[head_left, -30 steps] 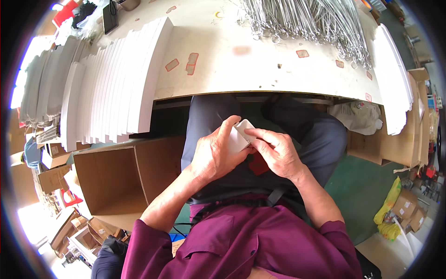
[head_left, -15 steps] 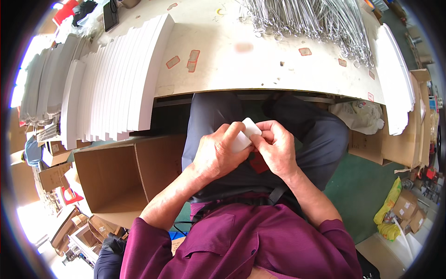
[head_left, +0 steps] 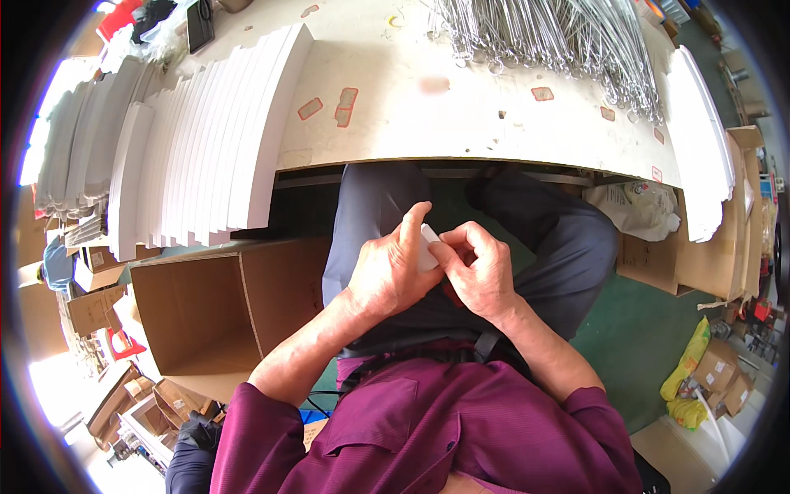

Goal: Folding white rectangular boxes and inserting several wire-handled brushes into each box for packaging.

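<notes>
Above my lap, my left hand (head_left: pixel 387 270) is wrapped round a small white piece (head_left: pixel 427 249), its index finger raised and pointing away. The piece looks flat-sided and smooth, but most of it is hidden by my fingers, so its kind is unclear. My right hand (head_left: pixel 480 272) pinches the piece's right edge between thumb and curled fingers. A bit of red (head_left: pixel 449 288) shows beneath the hands.
Long white folded boxes (head_left: pixel 222 140) stand in a row at the table's left. Metal wire rods with looped ends (head_left: pixel 559 49) lie at the back right. More white sheets (head_left: pixel 699 140) overhang the right end. An open cardboard box (head_left: pixel 197 317) sits left of my legs.
My left index finger has lifted off the white piece. A rounded white end that stuck up between my hands is now lower and mostly covered by my fingers.
</notes>
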A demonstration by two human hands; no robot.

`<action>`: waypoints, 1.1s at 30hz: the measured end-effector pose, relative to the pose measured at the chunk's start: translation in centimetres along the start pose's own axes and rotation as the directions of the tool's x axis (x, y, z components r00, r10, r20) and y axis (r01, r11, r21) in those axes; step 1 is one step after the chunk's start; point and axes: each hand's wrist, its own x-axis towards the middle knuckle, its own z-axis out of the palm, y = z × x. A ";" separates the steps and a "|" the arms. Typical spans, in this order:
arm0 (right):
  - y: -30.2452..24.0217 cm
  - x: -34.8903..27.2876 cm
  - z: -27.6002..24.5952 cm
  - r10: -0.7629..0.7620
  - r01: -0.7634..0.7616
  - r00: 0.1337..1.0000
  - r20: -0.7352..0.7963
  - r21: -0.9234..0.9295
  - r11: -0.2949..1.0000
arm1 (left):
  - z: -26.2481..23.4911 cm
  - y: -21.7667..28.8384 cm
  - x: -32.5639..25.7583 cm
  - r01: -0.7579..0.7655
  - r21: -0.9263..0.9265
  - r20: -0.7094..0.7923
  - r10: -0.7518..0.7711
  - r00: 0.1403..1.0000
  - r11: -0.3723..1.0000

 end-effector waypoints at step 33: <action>0.0 -0.4 0.1 -0.198 0.203 0.978 0.061 -0.090 0.975 | 0.0 0.1 -0.6 0.100 -0.057 -0.079 -0.104 0.991 0.993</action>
